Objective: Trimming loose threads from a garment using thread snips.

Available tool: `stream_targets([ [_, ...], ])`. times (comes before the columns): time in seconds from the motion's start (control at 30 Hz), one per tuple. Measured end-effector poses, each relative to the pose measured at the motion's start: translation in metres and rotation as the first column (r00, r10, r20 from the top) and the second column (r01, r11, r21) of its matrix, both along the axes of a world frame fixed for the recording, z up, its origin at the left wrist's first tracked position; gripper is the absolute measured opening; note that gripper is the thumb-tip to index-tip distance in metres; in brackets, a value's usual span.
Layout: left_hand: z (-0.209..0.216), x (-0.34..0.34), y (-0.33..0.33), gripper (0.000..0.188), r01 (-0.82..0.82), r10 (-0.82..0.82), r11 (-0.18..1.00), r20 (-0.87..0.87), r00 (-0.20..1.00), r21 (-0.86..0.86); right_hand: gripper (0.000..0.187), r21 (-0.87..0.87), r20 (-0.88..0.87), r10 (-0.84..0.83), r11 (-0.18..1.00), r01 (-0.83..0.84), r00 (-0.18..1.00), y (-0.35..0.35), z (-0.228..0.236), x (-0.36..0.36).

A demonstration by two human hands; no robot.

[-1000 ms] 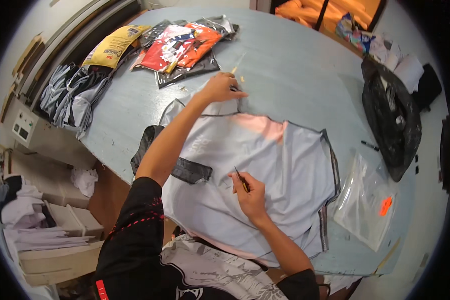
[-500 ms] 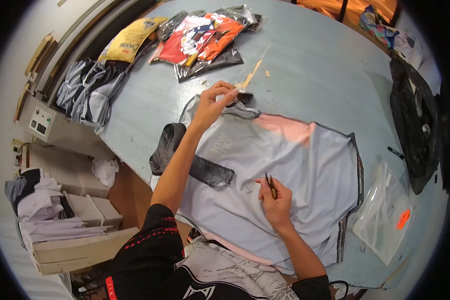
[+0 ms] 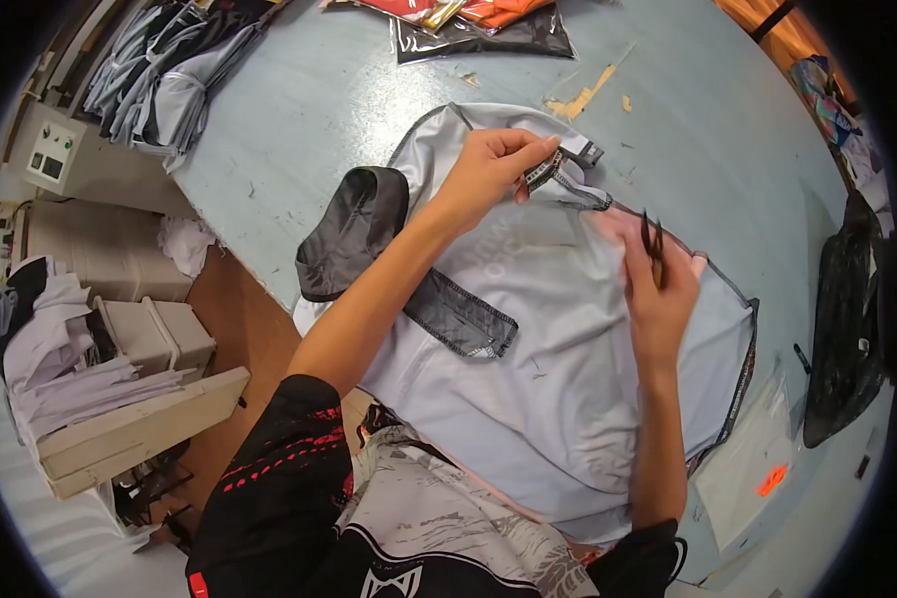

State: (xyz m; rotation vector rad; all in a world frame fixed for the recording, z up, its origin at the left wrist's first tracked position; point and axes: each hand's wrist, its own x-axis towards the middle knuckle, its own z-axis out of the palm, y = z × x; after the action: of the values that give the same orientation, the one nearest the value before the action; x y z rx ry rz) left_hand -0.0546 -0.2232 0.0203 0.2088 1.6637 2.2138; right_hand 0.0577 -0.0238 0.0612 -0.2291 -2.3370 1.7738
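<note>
A light grey garment (image 3: 568, 319), inside out, lies spread on the table, with dark overlocked seams and a pinkish patch near its upper edge. My left hand (image 3: 493, 174) is closed in a pinch on the garment's neck edge (image 3: 548, 171), lifting part of it. A black sleeve (image 3: 354, 224) of the garment lies under and beside my left forearm. My right hand (image 3: 660, 294) is closed around small dark thread snips (image 3: 652, 237), their points up, over the garment's upper right part; its fingers are slightly blurred.
Bagged clothing (image 3: 488, 35) lies at the far edge of the blue-grey table (image 3: 279, 189), beside yellowish scraps (image 3: 583, 95). Folded grey garments (image 3: 164, 90) sit at the far left. A black plastic bag (image 3: 842, 329) and a clear bag (image 3: 743, 478) are on the right. Boxes (image 3: 149, 429) stand below left.
My right hand has moved up and to the right with the snips, nearer the garment's upper edge. The lifted neck edge now shows more clearly at my left fingers. The whole view has shifted.
</note>
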Motion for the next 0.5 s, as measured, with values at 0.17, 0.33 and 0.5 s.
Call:
stream_targets([
  [0.17, -0.009, 0.004, 0.009, 0.029, 0.065, -0.062, 0.995, -0.05, 0.997, 0.08, 0.011, -0.149, -0.099, -0.114, 0.984, 0.099, 0.989, -0.028, -0.017, -0.03],
  [0.33, 0.003, 0.02, 0.014, 0.032, 0.181, -0.177, 0.974, -0.041, 0.983, 0.138, 0.012, -0.145, -0.182, -0.22, 0.97, 0.195, 0.958, -0.022, -0.054, -0.022],
  [0.5, 0.001, 0.021, 0.018, 0.032, 0.238, -0.229, 0.971, -0.161, 0.96, 0.039, 0.013, -0.232, -0.251, -0.232, 0.957, 0.175, 0.94, -0.025, -0.057, -0.027],
])
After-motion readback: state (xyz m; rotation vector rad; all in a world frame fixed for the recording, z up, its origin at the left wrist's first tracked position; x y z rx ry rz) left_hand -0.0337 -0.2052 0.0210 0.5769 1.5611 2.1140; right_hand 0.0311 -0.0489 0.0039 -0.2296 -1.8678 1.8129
